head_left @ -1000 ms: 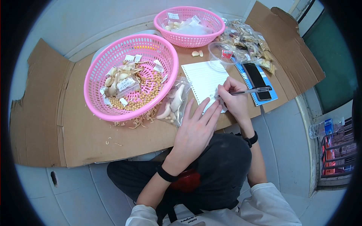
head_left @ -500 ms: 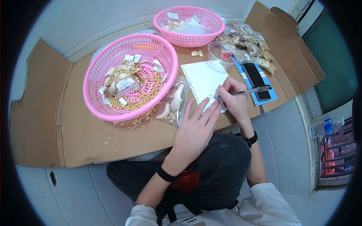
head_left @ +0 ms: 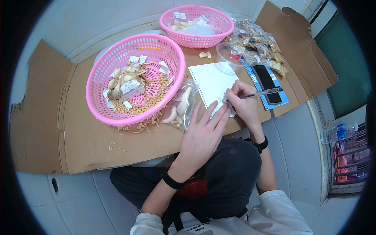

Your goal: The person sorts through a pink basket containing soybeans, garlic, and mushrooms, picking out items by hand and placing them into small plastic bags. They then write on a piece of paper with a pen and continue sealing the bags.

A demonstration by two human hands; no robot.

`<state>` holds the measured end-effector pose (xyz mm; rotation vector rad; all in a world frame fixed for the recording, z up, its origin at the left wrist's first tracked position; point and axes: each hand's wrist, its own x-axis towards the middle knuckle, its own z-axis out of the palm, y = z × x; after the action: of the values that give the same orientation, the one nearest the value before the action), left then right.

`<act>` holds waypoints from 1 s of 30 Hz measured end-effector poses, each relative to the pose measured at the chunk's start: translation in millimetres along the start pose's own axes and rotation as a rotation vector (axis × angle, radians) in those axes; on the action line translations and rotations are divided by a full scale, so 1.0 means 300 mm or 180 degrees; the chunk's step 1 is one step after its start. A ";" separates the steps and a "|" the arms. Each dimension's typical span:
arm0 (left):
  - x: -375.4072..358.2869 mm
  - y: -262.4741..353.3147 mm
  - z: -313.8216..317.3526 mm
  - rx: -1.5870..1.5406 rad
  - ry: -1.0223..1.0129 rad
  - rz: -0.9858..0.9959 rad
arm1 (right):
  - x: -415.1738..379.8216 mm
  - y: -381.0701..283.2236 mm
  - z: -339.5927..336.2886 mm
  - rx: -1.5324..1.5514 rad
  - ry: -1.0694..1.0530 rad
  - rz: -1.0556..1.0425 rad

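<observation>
Mostly, the risk lies with the lined sheet (head_left: 209,80), which lies on the cardboard-covered table (head_left: 94,145) with its lower end close to the near edge. The left hand (head_left: 204,131) is palm down, fingers spread and grasping nothing, their tips on the sheet's lower end; too light a press there might let the paper skid under the pen (head_left: 260,93). The right hand (head_left: 243,102) has a closed grip on that pen, pinched low near its tip. A sudden swing of its rear end, which crosses above the phone (head_left: 264,76) on the blue notebook (head_left: 281,98), could knock the phone; whether they touch I cannot tell. A clear tub (head_left: 224,55) overlaps the sheet's far corner, so a tug on the paper might shift it. To the left, the clear bag (head_left: 183,103) is just beside the spread fingers, and a sideways slide of that hand could nudge it against the large pink basket (head_left: 92,94). The marks by the pen's tip are too small to read.
</observation>
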<state>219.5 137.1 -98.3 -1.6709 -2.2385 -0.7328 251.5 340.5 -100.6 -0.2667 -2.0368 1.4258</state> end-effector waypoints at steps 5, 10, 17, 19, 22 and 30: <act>0.000 0.000 0.002 -0.0028 0.0026 0.0006 | 0.001 -0.005 0.003 -0.0011 0.0040 0.0045; 0.001 0.000 0.002 -0.0034 0.0031 -0.0002 | 0.002 0.002 -0.001 -0.0046 0.0039 -0.0003; 0.002 -0.001 0.001 0.0001 0.0056 0.0012 | 0.002 0.001 -0.004 -0.0074 0.0015 -0.0018; 0.000 -0.001 0.001 -0.0015 0.0026 -0.0001 | 0.003 0.012 -0.008 -0.0077 0.0025 -0.0046; 0.003 0.001 -0.008 -0.0083 -0.0021 -0.0016 | -0.002 0.005 -0.006 0.0108 0.0123 -0.0076; -0.005 -0.008 0.013 -0.0164 0.0100 -0.0013 | -0.027 -0.198 -0.144 0.0292 0.0566 0.0271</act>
<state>218.2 137.4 -103.0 -1.6667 -2.2204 -0.8187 294.7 346.3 -41.0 -0.4299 -1.8311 1.4869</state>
